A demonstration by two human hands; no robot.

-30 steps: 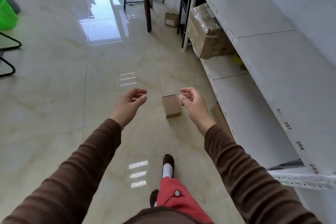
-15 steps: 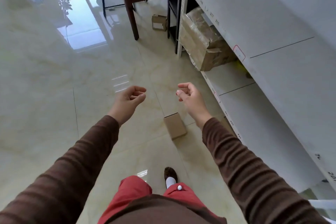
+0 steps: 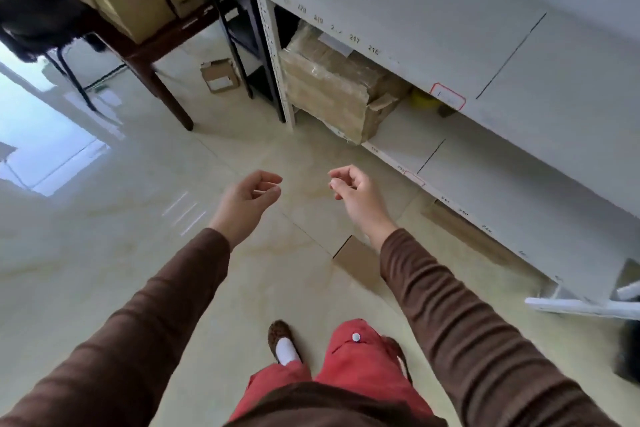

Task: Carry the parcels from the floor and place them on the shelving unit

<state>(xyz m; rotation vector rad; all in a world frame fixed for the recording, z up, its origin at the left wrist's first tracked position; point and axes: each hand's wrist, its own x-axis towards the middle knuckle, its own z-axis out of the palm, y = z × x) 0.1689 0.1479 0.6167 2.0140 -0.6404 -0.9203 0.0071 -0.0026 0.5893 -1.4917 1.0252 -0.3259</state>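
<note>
Along the right, a white shelving unit [image 3: 433, 28] is seen, its upper edge numbered 217 and 216, with a red-outlined label farther along. A taped carton [image 3: 332, 94] is lodged on its lower shelf. On the glossy beige floor [image 3: 104, 270] a small parcel [image 3: 356, 262] lies partly hidden under the right forearm. The left hand [image 3: 247, 201] and right hand [image 3: 356, 196] are held loosely curled, empty.

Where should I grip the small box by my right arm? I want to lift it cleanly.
Take the small box by its two long side faces, coming from above. It lies flat on the floor, so its underside is out of reach. The right hand is nearer; its sleeve hides the box's right end. Both hands are empty, the left hand too.
</note>
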